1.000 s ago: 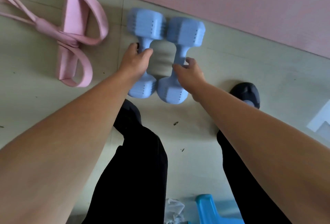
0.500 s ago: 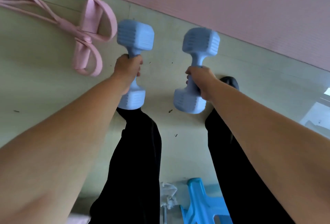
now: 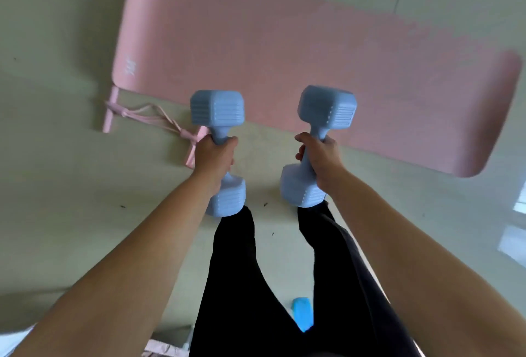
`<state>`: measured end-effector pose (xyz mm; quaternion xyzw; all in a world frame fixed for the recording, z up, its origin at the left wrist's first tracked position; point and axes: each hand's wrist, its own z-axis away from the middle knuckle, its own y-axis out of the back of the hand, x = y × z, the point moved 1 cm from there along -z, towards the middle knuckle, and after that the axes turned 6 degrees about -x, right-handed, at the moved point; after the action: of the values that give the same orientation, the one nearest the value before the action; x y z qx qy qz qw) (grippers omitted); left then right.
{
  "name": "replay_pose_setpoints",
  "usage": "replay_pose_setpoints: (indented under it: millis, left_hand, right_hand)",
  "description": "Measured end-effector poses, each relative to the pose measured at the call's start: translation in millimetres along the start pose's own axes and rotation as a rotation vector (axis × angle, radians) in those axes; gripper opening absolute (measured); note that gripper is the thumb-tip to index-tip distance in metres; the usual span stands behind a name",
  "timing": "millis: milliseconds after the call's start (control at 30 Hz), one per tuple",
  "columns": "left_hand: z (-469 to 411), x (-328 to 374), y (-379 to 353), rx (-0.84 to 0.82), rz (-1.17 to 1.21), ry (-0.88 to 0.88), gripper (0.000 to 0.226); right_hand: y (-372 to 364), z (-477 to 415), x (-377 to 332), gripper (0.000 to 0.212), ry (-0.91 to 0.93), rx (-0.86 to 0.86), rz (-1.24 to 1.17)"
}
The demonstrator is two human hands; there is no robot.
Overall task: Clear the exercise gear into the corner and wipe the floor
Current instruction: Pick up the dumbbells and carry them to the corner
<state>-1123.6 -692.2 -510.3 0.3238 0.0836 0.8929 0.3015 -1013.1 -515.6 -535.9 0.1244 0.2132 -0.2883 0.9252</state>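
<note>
The left hand (image 3: 213,157) is curled tight round the thin middle bar of the left dumbbell (image 3: 217,111), and the right hand (image 3: 320,154) grips the right dumbbell (image 3: 330,107) the same way. Both are held above the pale floor (image 3: 57,185). Each long axis runs away from the body, with one blocky head beyond the knuckles and the other below the wrist, by the black trousers (image 3: 236,271). The right one leans slightly outward at its far end. They are pale blue and matte, with faceted heads and ribbed faces. Beyond both hands lies a flat pink mat (image 3: 284,57) with rounded corners. Just outside the left hand a pink strap (image 3: 153,117) with thin cords rests on the floor, partly hidden by that hand.
</note>
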Motion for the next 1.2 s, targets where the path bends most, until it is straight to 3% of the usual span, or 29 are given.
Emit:
replay_pose_setpoints:
  millis: [167, 300, 600, 900, 1200]
  left_hand:
    - [122.4, 111.0, 33.7, 0.057, 0.02, -0.213, 0.02]
    - [191.3, 176.1, 48.5, 0.077, 0.023, -0.37, 0.027]
    - [277.6, 268.6, 19.7, -0.22, 0.049, -0.734, 0.03]
    - [420.9, 311.1, -105.5, -0.556, -0.034, -1.065, 0.026]
    - [552.4, 273.1, -337.3, -0.783, -0.156, -1.124, 0.03]
  right_hand:
    - [45.4, 127.1, -91.4, 0.026, 0.212, 0.033, 0.01]
    - [83.6, 204.9, -142.8, 0.02, 0.35, 0.09, 0.025]
    - [160.9, 338.7, -166.8, 0.017, 0.548, 0.401, -0.21]
    - [292.4, 444.4, -104.4, 0.016, 0.648, 0.662, -0.505]
    - [503.3, 477.0, -3.5, 0.018, 0.648, 0.856, -0.557]
